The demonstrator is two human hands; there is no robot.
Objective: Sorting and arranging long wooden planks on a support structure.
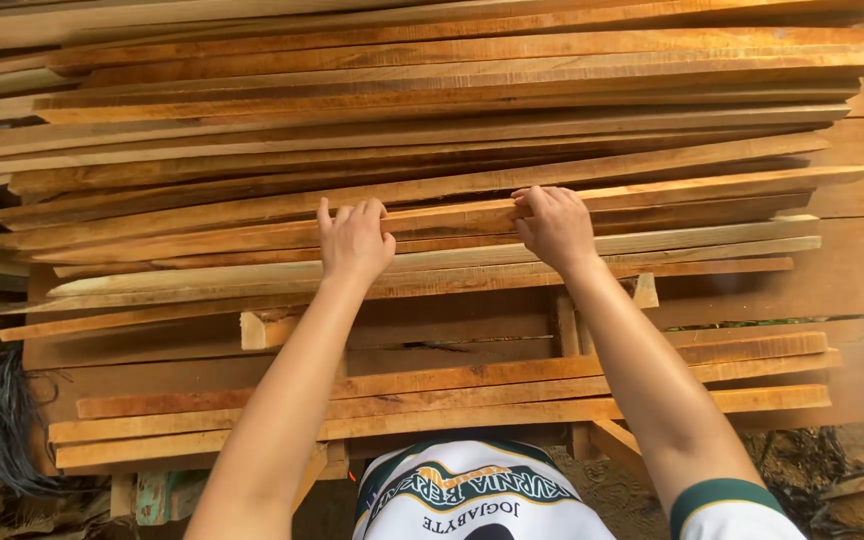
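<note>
Rough, matt, bare wood slats (432, 225) under both hands, smooth shiny cloth shirt (472, 495) below them.

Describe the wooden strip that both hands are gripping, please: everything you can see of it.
The wooden strip is a long, thin, narrow slat of orange-brown sawn timber, rough-edged and unpainted. It lies nearly level, rising slightly to the right, within a loose pile of similar slats on a plank platform. The left hand and the right hand both curl their fingers over its upper edge, some way apart. Neighbouring slats press against it above and below; its left end is lost among them.
</note>
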